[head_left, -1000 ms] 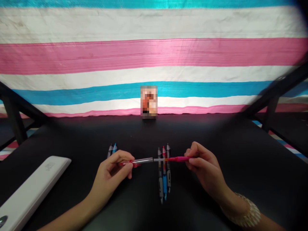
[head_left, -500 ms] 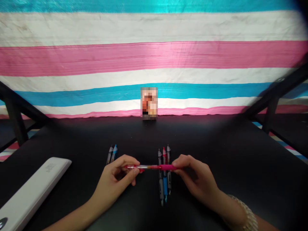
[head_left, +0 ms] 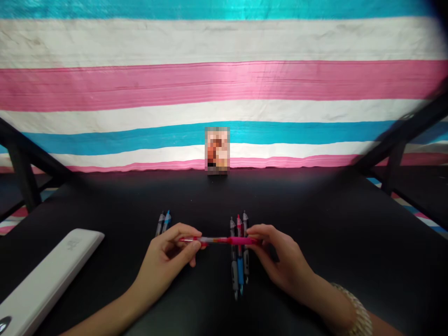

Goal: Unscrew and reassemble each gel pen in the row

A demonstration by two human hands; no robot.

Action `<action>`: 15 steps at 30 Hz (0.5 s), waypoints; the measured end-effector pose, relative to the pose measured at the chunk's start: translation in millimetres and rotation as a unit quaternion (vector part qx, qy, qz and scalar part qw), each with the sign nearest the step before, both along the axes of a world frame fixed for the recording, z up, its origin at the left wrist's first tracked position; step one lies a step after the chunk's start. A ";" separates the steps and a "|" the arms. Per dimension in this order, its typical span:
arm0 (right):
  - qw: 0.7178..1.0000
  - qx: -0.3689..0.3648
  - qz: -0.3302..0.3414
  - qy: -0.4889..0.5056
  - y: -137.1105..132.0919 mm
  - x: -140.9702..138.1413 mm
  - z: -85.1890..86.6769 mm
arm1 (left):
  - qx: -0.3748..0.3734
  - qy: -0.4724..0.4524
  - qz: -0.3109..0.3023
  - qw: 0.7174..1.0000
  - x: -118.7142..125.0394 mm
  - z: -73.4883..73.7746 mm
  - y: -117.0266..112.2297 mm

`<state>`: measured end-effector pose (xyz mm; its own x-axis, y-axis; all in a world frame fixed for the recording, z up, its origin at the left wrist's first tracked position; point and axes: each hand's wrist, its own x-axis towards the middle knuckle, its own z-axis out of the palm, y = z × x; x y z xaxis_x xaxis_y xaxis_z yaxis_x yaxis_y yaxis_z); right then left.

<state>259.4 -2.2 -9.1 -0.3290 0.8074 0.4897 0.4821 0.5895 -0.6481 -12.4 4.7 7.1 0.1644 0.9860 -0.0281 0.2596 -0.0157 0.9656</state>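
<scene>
Between my two hands a pink pen (head_left: 217, 241) with a clear barrel lies level above the table. My left hand (head_left: 175, 254) pinches its clear end between thumb and fingers. The pink grip end is between the thumb and fingers of my right hand (head_left: 280, 254). Below and behind the pen, three pens lie side by side: a grey pen (head_left: 234, 275), a pen with a blue grip and red top (head_left: 240, 268), and another grey pen (head_left: 246, 256). Beyond my left hand, a grey pen (head_left: 160, 223) and a blue pen (head_left: 167, 220) are partly hidden by it.
A long white device (head_left: 52, 280) lies at the left on the black table (head_left: 147, 191). A small blurred picture (head_left: 217, 150) stands at the back edge against a striped sheet (head_left: 122, 88). Black frame bars rise at both sides.
My right hand has shifted slightly left along the pink pen's grip end. My left hand and the pen have moved only a little; the pens on the table are unchanged.
</scene>
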 end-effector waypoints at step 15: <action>1.000 0.010 0.006 -0.024 1.8 0.4 1.7 | -0.006 -0.023 -0.004 1.000 -0.9 -3.0 -1.8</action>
